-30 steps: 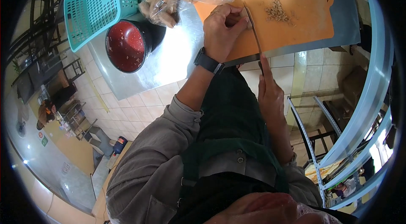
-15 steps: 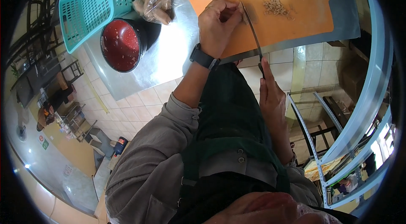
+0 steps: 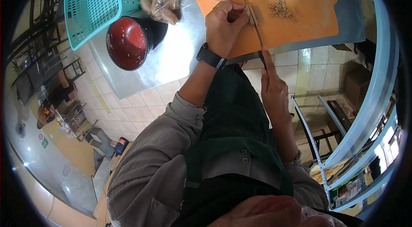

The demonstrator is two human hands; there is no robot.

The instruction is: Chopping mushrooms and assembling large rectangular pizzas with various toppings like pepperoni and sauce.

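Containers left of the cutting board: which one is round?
The red bowl, round with a black outside, on the steel table. The teal basket beside it is rectangular, with slotted walls.

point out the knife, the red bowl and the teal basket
knife (image 3: 256,30), head view, middle of the blade over the orange board
red bowl (image 3: 127,43), head view, its red inside
teal basket (image 3: 92,6), head view, its mesh wall
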